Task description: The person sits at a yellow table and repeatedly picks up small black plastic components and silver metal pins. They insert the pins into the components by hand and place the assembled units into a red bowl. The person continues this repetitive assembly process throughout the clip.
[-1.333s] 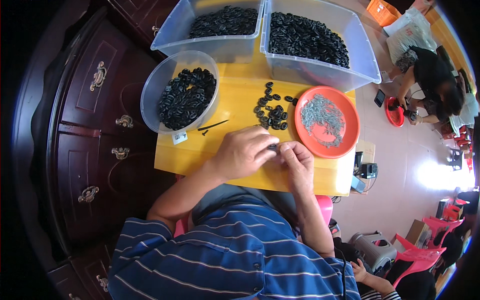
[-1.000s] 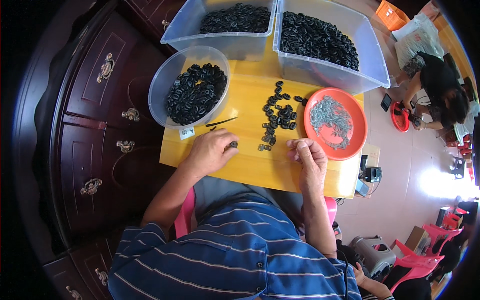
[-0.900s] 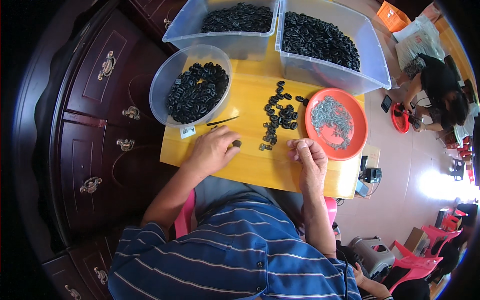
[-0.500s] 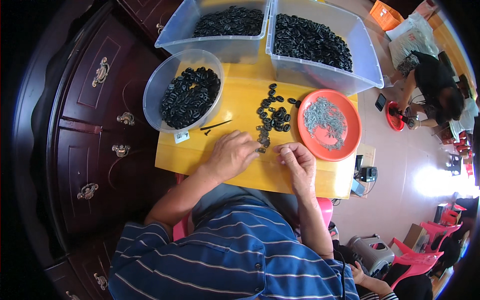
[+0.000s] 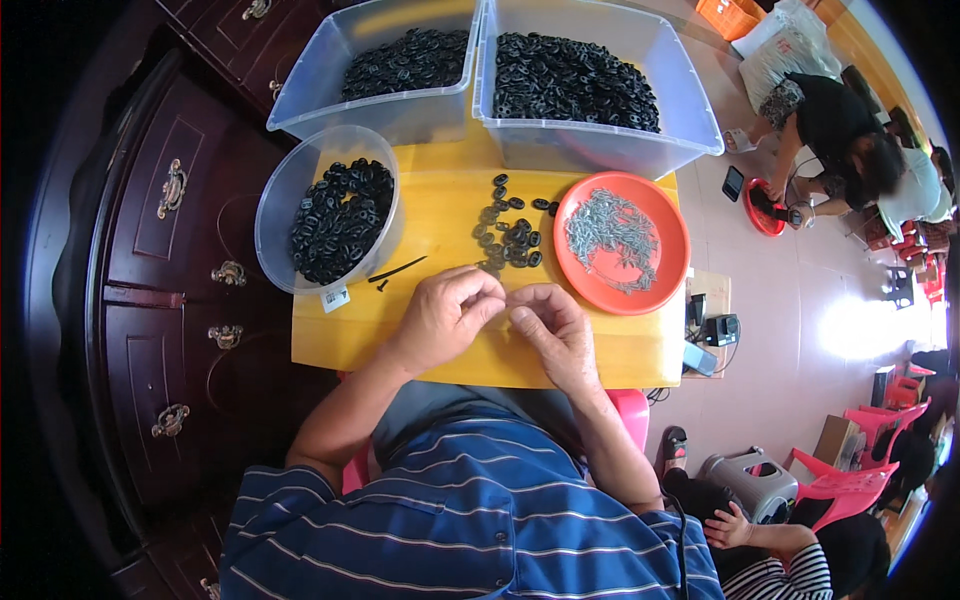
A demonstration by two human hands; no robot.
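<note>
Both hands meet over the front part of the yellow table (image 5: 440, 345), fingertips almost touching. My left hand (image 5: 445, 315) is closed in a pinch of thumb and forefinger. Opposite it, my right hand (image 5: 558, 335) pinches too, its thumb pressed against the curled fingers. Whatever lies between the fingertips is too small or hidden to make out. Just beyond the hands is a loose group of small black oval pieces (image 5: 518, 242). To their right rests a round orange-red plate (image 5: 678, 245) bearing a heap of thin silvery metal pins (image 5: 612, 238).
A clear round tub (image 5: 268, 235) of black pieces stands at the left, a thin black strip (image 5: 398, 268) beside it. Two clear bins (image 5: 600, 140) (image 5: 385, 110) of black pieces line the far edge. Dark drawers (image 5: 150, 290) flank the left; another person (image 5: 830, 130) works at the right.
My left hand has left the black pieces and come to my right hand, which has shifted left and now meets it fingertip to fingertip. The whole view has shifted slightly.
</note>
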